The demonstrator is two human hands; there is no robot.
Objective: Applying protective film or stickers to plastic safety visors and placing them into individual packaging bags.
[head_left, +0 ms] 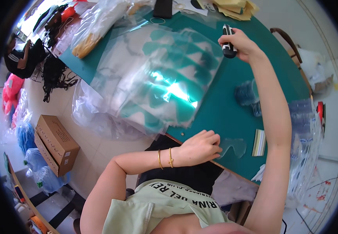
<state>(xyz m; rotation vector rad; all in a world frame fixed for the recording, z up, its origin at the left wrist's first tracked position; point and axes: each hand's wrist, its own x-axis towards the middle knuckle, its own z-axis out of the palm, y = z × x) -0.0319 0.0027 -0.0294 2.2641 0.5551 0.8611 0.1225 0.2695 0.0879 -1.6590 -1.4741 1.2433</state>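
My right hand (242, 45) is raised over the far right of the green table, closed around a black-and-white utility knife (229, 43); no blade can be made out. Near the front edge, my left hand (201, 148) has its fingers curled in. Its fingertips are at the left edge of a small clear plastic piece (234, 148) with a notched outline, and anything between them is hidden. A wide stack of clear plastic sheets (169, 78) covers the table's left and middle, with whitish patches and rounded shapes where green shows through.
Rounded stacks of clear plastic pieces (246, 93) stand under my right forearm. A striped pale block (259, 142) lies near the front edge. Yellowish paper (237, 8) and a dark flat object (163, 8) sit at the back. Leftward are a cardboard box (57, 144) and another person (20, 58).
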